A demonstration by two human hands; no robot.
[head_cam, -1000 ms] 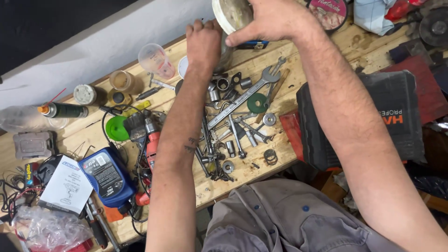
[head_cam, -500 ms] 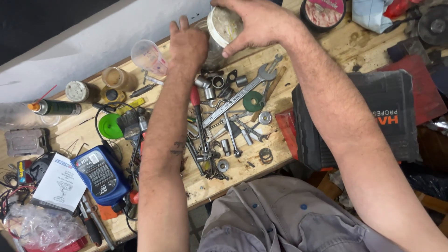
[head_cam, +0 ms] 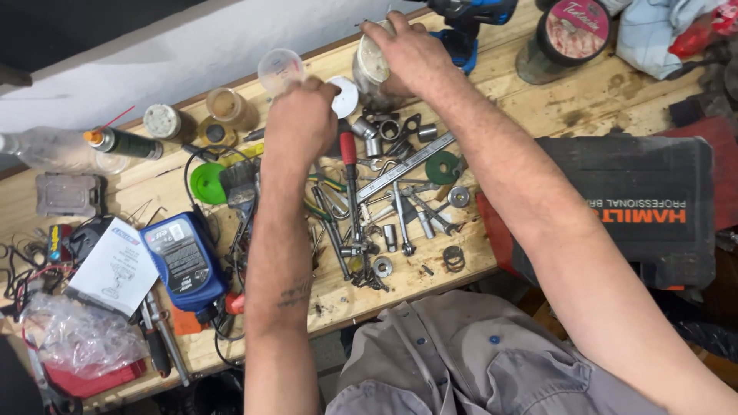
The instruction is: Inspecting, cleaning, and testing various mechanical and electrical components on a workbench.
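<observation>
My right hand [head_cam: 407, 54] is wrapped around a round grey jar [head_cam: 371, 71] that stands at the back of the wooden bench [head_cam: 569, 107]. My left hand [head_cam: 301, 123] hovers just left of it with fingers curled under. Its thumb touches the edge of a white round lid [head_cam: 345, 97] lying flat on the bench. Whether it grips the lid is hidden. A clear plastic cup [head_cam: 280, 69] stands right behind this hand. Below both hands lies a pile of sockets, wrenches and a red-handled screwdriver [head_cam: 349, 154].
A blue battery charger [head_cam: 183, 260] and a paper leaflet [head_cam: 115, 267] lie at the left. Behind them are a green disc [head_cam: 206, 183], a spray can [head_cam: 123, 142] and small jars. A black and red tool case [head_cam: 638, 207] sits at the right. A blue drill [head_cam: 469, 15] lies at the back.
My right hand has brought the jar down from near the camera to the bench. My left hand has drawn back toward me, beside the white lid.
</observation>
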